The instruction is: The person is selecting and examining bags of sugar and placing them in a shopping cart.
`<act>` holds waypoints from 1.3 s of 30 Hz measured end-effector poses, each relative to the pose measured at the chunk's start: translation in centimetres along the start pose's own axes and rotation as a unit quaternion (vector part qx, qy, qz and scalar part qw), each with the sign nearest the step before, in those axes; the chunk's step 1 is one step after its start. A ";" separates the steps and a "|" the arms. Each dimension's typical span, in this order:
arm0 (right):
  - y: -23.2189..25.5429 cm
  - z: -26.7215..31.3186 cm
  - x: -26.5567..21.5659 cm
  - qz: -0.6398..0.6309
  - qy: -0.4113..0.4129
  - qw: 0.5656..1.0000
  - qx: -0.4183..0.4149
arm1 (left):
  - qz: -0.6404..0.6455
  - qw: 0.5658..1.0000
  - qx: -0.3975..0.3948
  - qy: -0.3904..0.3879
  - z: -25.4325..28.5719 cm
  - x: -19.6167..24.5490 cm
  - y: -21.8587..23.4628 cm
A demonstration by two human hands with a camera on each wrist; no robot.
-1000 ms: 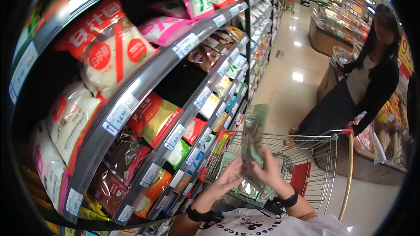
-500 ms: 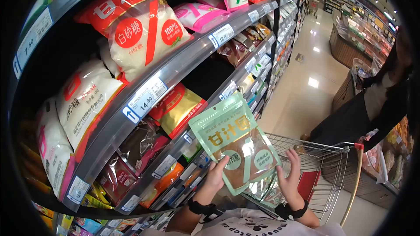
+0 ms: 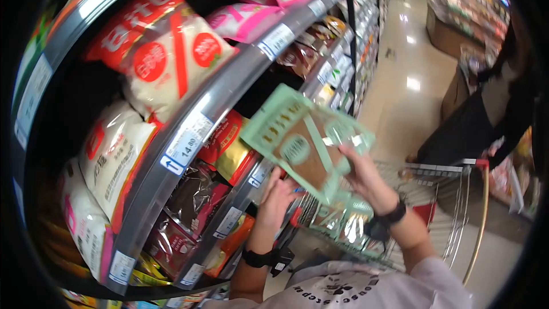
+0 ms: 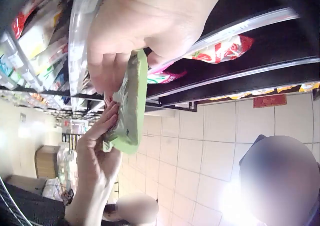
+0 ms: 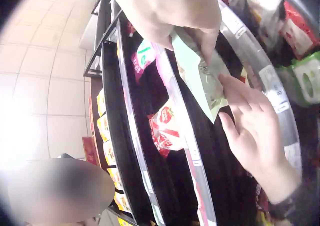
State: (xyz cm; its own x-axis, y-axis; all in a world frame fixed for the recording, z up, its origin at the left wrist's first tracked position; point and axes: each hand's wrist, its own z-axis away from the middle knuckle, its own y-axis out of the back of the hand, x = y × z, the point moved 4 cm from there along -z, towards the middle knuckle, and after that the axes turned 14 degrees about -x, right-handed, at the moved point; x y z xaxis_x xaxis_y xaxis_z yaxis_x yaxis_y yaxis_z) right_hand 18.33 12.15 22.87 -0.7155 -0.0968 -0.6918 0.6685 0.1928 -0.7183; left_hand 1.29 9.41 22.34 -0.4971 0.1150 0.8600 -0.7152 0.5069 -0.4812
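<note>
A light green pouch (image 3: 294, 149) with a see-through brown front is tilted in front of the shelf. My right hand (image 3: 369, 180) grips its right end, thumb over the front. By the lower left edge, my left hand (image 3: 277, 200) has its fingers extended. From the right wrist view, the left palm (image 5: 255, 128) is open beside the pouch (image 5: 197, 76), fingertips at its edge, while the right hand (image 5: 170, 8) grips the other end. The left wrist view has the pouch (image 4: 132, 106) edge-on between the left hand (image 4: 145, 28) and right hand (image 4: 97, 166).
Shelves (image 3: 189, 131) of bagged goods fill the left side. A wire cart (image 3: 457, 212) with similar green pouches (image 3: 349, 223) stands below the hands. Right of the aisle (image 3: 400, 97), a person in dark clothes (image 3: 466, 131) stands near the cart handle (image 3: 485, 212).
Compared with half a second ago, the pouch has turned clockwise and risen slightly. My right hand now grips its right end; the left thumb has come off its front. Earlier it was edge-on between both hands.
</note>
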 end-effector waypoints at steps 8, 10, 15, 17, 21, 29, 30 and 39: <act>-2.3 -14.9 1.3 0.024 0.006 0.998 -0.056 | -0.071 0.971 0.205 0.096 11.2 0.0 5.3; -2.7 -18.1 2.3 0.047 -0.038 0.997 -0.045 | -0.078 0.961 0.249 0.096 13.2 -0.1 5.8; -3.2 -25.3 5.3 0.065 -0.110 0.990 -0.056 | -0.109 0.943 0.304 0.086 16.3 1.2 6.9; -3.7 -27.4 6.3 0.067 -0.131 0.988 -0.055 | -0.096 0.940 0.318 0.082 17.2 1.3 7.4; -4.3 -32.9 9.7 0.069 -0.169 0.981 -0.063 | -0.087 0.933 0.342 0.074 18.2 1.3 7.7; -1.8 -36.3 11.9 0.217 -0.245 0.945 -0.024 | -0.074 0.917 0.381 0.090 21.3 0.8 9.3; -1.7 -36.3 11.8 0.237 -0.242 0.940 -0.032 | -0.073 0.911 0.394 0.096 22.4 0.3 10.0; -1.5 -32.2 8.3 0.334 -0.289 0.894 -0.075 | -0.160 0.938 0.307 0.010 15.2 1.8 4.5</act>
State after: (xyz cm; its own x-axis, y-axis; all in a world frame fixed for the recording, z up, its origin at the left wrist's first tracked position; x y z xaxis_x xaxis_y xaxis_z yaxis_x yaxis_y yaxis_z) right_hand 4.84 42.54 20.59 0.0868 -0.3904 -0.9166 0.8415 0.5212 -0.1423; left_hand -10.36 -1.08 19.14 -0.2048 0.0601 0.9770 -0.9772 -0.0697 -0.2005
